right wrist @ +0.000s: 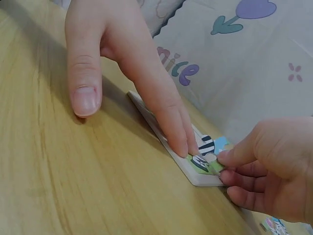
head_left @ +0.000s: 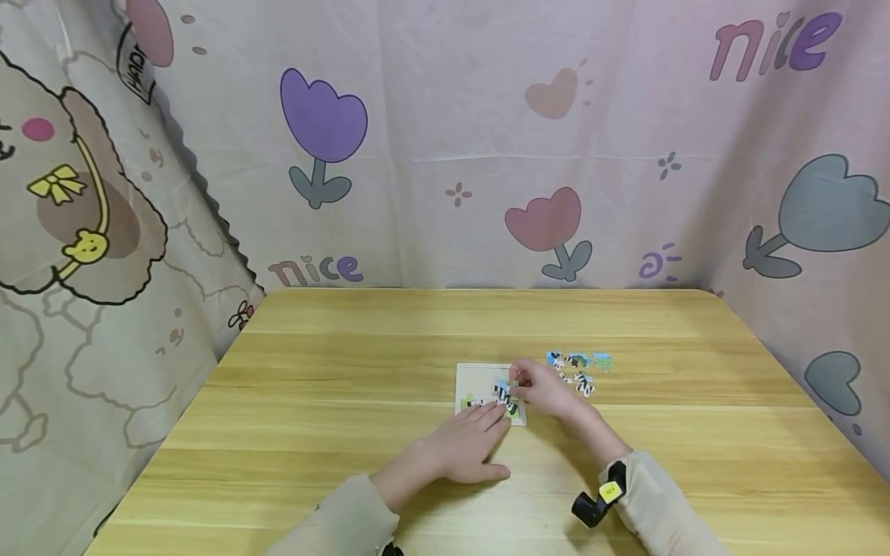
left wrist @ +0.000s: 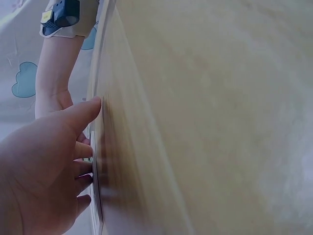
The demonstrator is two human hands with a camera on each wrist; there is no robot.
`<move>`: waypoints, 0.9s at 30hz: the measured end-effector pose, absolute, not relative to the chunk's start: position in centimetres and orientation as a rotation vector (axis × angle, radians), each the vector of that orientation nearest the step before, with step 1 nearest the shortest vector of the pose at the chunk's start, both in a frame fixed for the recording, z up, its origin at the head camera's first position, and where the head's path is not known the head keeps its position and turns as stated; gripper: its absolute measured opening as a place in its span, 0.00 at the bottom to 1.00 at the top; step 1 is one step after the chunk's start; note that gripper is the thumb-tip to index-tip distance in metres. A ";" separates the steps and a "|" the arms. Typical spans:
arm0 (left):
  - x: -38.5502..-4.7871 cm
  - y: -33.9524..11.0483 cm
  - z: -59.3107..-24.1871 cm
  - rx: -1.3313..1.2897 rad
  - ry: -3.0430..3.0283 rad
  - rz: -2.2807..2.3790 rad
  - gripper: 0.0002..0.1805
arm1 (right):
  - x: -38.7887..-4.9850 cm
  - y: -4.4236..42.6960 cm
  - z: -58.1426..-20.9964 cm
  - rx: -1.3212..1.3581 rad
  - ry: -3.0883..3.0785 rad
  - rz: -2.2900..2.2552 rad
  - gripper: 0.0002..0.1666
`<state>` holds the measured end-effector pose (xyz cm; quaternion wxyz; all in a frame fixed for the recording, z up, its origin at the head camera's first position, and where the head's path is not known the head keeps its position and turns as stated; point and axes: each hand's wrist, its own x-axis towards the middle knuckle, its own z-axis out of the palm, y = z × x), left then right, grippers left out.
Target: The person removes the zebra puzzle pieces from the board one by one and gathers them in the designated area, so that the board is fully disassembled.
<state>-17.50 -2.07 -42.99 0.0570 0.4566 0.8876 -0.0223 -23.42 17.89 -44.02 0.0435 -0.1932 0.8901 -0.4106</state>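
Observation:
A shallow white puzzle tray (head_left: 476,376) lies flat near the middle of the table, with several picture pieces along its near side. My left hand (head_left: 470,448) rests at the tray's near edge, fingers straight, fingertips touching the pieces; its thumb is spread apart. At the tray's right side my right hand (head_left: 545,388) pinches a jigsaw piece (right wrist: 208,145) with zebra stripes and blue between thumb and fingers. A green piece with black and white (right wrist: 199,162) lies beneath the left fingertips in the right wrist view. My left hand hides part of the tray.
Several loose jigsaw pieces (head_left: 579,361) lie on the wooden table (head_left: 334,386) to the right of the tray, beyond the right hand. A patterned curtain (head_left: 431,116) hangs behind the table and along its sides.

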 end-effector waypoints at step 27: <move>-17.3 -2.3 -43.1 1.385 2.700 -0.042 0.41 | -21.0 30.3 -42.3 -0.186 2.671 -1.570 0.15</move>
